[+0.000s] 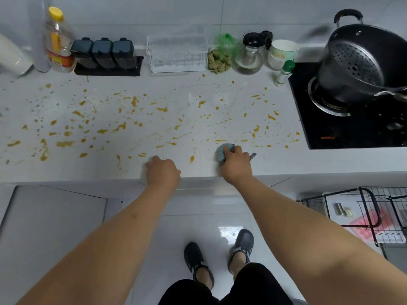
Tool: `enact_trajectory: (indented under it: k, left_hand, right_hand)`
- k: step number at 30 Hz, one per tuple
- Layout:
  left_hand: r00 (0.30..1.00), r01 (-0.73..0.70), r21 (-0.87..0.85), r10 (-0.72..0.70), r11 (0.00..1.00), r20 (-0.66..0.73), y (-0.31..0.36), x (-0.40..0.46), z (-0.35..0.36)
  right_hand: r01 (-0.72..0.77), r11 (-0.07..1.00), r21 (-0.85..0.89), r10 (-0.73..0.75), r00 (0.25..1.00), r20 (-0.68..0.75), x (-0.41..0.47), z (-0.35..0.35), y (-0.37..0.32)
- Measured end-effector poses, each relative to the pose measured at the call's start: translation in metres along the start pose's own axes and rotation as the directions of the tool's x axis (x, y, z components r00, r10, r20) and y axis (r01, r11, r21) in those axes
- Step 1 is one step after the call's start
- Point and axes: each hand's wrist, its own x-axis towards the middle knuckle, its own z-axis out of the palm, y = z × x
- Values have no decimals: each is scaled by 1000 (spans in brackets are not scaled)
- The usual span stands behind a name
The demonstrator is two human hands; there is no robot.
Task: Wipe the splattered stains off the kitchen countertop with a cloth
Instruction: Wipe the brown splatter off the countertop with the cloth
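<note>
Countertop: your pale, smooth countertop (198,170) runs the full width of the view, its front edge just under your wrists.
Stains: orange-brown stains (123,126) are splattered from 9 o'clock across to 3 o'clock, densest on the left half; they are blobs, streaks and fine specks.
Cloth: you hold a bunched blue-grey cloth (223,151), slightly right of centre, pressed onto the counter near its front edge; a dark striped end pokes out at 3 o'clock of your hand.
Right hand: your right hand (236,165) is curled around the cloth, fingers folded over it.
Left hand: your left hand (163,172) rests on the counter edge, fingers bent down, holding nothing.
Back row, 12 o'clock: a clear plastic box (177,53), three dark lidded containers (103,53) on a black tray, and a yellow-capped oil bottle (58,40).
Stove, 2 o'clock: a glossy black hob (330,133) carries a dark metal pot (363,62) with a perforated insert.
Room: glossy white floor tiles (66,227) and a black wire rack (363,212) at 4 o'clock.
Hard to make out: the green-bagged lumps beside the glass jug (251,53) are blurred; the pot is cut off at the right.
</note>
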Motion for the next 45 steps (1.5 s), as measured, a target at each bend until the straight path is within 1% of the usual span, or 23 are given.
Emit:
enact_trajectory:
  k: [2, 4, 6, 7, 9, 11, 13, 14, 16, 18, 21, 23, 25, 27, 29, 31, 33, 36, 37, 39, 42, 45]
  left_hand:
    - [1000, 6, -16, -6, 1000, 5, 0, 2, -5]
    - [1000, 22, -38, -22, 999, 12, -1, 4, -8]
    - [1000, 13, -44, -12, 999, 14, 0, 5, -10]
    - [1000, 4, -43, -3, 999, 17, 0, 6, -11]
    - [1000, -5, -48, 6, 999, 22, -2, 7, -14]
    - [1000, -4, -51, 6, 999, 29, -2, 9, -17]
    - [999, 3, -61, -1, 998, 34, -2, 10, -20]
    - [999, 8, -75, -5, 997, 39, -2, 11, -22]
    - [999, 9, -103, -5, 995, 45, -3, 13, -22]
    - [999, 6, -103, -1, 995, 44, -3, 14, -22]
    - [999, 6, -97, -2, 995, 39, -2, 14, -22]
    - [999, 13, -107, -9, 994, 41, -2, 13, -22]
    - [999, 22, -114, -17, 993, 41, -3, 12, -22]
    - [999, 33, -117, -29, 993, 32, -3, 11, -20]
    - [999, 41, -116, -38, 992, 29, -3, 11, -18]
    - [999, 45, -118, -41, 992, 32, -2, 11, -18]
    - [998, 50, -125, -46, 991, 36, -2, 11, -18]
    - [998, 51, -120, -47, 991, 40, -2, 12, -17]
    - [998, 51, -118, -47, 992, 41, -1, 12, -17]
    - [998, 53, -110, -48, 993, 45, -1, 12, -17]
    - [997, 65, -102, -60, 993, 55, 0, 12, -19]
    - [996, 68, -105, -62, 992, 58, 0, 14, -21]
  right_hand:
    - [91, 996, 1, -91, 995, 29, -9, 4, -20]
    - [166, 986, 14, -167, 984, 62, -16, 6, -23]
    - [179, 981, 77, -184, 981, 57, -19, -2, -10]
    - [146, 982, 119, -150, 988, 30, -19, -8, 2]
    - [18, 988, 155, -14, 1000, -27, -15, -19, 33]
    - [-126, 984, 125, 136, 988, -68, -10, -27, 65]
    - [-255, 963, 85, 262, 960, -94, -3, -31, 82]
    - [-299, 952, 63, 304, 949, -89, 0, -31, 83]
    - [-314, 949, 16, 314, 948, -51, 5, -30, 69]
    - [-246, 969, -16, 246, 969, -9, 6, -24, 44]
    - [-33, 996, -77, 35, 999, 29, 0, -10, 7]
    - [116, 988, -100, -107, 991, 86, -10, -1, -3]
    - [168, 981, -94, -156, 980, 122, -19, 0, 5]
    - [127, 987, -98, -118, 989, 92, -23, -5, 28]
    - [12, 994, -108, -8, 999, 35, -22, -11, 58]
    - [-123, 989, -78, 124, 992, 11, -16, -19, 86]
    - [-220, 975, -36, 221, 975, 34, -4, -28, 98]
    - [-299, 954, 19, 296, 950, 97, 16, -36, 86]
    - [-294, 956, 23, 290, 951, 108, 20, -36, 78]
    - [-224, 974, 19, 221, 969, 108, 21, -33, 59]
    - [-37, 999, -33, 40, 993, 107, 12, -23, 25]
    - [159, 982, -99, -144, 978, 149, -2, -11, 3]
